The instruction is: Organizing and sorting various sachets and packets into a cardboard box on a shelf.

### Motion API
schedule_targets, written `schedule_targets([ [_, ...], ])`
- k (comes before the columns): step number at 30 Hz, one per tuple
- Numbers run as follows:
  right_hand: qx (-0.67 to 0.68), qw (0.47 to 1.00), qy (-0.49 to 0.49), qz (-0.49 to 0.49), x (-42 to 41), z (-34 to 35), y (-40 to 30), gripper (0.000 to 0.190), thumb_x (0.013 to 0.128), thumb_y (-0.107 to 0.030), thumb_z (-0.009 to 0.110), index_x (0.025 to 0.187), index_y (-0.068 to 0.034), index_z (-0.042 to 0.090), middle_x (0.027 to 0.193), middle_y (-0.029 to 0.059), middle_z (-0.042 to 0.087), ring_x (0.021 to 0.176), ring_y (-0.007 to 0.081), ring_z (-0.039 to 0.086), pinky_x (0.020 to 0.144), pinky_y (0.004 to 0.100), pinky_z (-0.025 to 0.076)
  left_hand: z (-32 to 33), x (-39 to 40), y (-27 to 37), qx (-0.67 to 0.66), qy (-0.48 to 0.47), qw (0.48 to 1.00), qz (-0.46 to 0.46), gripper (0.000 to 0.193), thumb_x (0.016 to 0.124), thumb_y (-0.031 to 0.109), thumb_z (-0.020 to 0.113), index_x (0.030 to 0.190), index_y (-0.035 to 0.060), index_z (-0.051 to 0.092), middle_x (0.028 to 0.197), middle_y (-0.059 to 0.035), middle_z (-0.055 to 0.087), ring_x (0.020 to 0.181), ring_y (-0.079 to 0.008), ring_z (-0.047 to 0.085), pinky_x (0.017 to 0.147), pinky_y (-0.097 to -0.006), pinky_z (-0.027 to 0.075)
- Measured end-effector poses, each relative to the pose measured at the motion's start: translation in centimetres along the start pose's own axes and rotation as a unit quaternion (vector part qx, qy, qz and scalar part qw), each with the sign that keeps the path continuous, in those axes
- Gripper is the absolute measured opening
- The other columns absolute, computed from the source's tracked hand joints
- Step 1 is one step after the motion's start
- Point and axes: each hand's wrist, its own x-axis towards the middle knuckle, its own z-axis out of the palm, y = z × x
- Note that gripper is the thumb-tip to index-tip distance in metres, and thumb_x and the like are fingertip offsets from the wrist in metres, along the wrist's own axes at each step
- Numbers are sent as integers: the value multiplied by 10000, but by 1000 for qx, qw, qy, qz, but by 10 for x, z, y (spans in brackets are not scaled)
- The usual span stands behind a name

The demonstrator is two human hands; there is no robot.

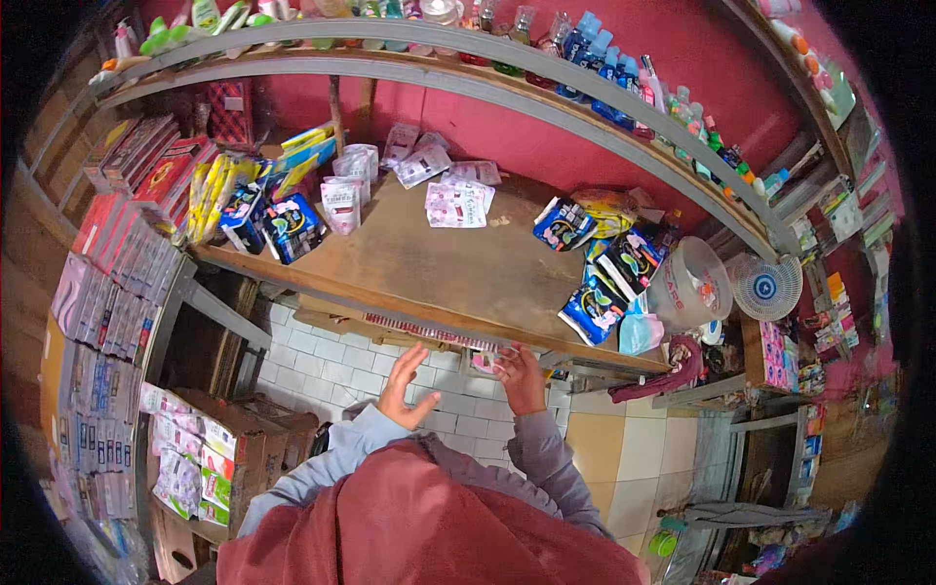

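My left hand [404, 389] is raised in front of the wooden table [439, 270], empty, with thumb and fingers spread. To its right, my right hand [523, 379] hovers by the table's front edge with loosely curled fingers and nothing visible in them. White-and-pink pouches [459, 203] lie flat at the back of the tabletop. Similar pouches [342, 201] stand upright farther left. Dark blue packs with a floral print [292, 228] lean at the left beside yellow packs [212, 194]. More dark blue packs [594, 311] are piled at the right end, near a light blue pouch [640, 333].
A shelf of bottles [439, 62] spans above the table. Stacked cartons [110, 307] rise at the left, above an open cardboard box of packets [248, 439]. At the right are a translucent plastic tub [687, 281], a fan [764, 287] and a maroon cloth [658, 380].
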Motion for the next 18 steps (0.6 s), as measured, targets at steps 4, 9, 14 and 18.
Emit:
schedule_targets([
  [4, -34, 999, 25, 12, 36, 10, -1, 283, 871, -275, 505, 1067, -71, 510, 931, 86, 587, 823, 234, 585, 725, 358, 473, 1, 36, -24, -15, -26, 1000, 4, 665, 733, 141, 661, 1314, 94, 341, 1370, -164, 269, 1235, -303, 332, 919, -435, 389],
  [9, -96, 994, 40, 24, 93, 19, -3, 319, 884, -292, 495, 1103, -60, 501, 957, 79, 587, 835, 227, 586, 731, 377, 479, -21, 105, -50, -5, 11, 997, 73, 651, 739, 126, 662, 1310, 91, 351, 1362, -162, 291, 1233, -299, 340, 924, -394, 389],
  [14, -189, 981, 34, 25, 162, 40, -17, 357, 880, -280, 510, 1179, -85, 485, 1031, 73, 575, 864, 218, 580, 752, 346, 461, -51, 180, -64, -21, 23, 998, 60, 608, 742, 83, 663, 1280, 60, 380, 1331, -170, 335, 1215, -312, 361, 972, -371, 336],
  [18, -336, 939, 65, 9, 218, 76, -2, 353, 861, -273, 552, 1160, -90, 510, 1034, 65, 576, 859, 203, 580, 721, 346, 467, -75, 199, -64, 9, -11, 997, 77, 579, 748, 74, 658, 1266, 67, 400, 1321, -176, 342, 1206, -321, 372, 976, -363, 335],
])
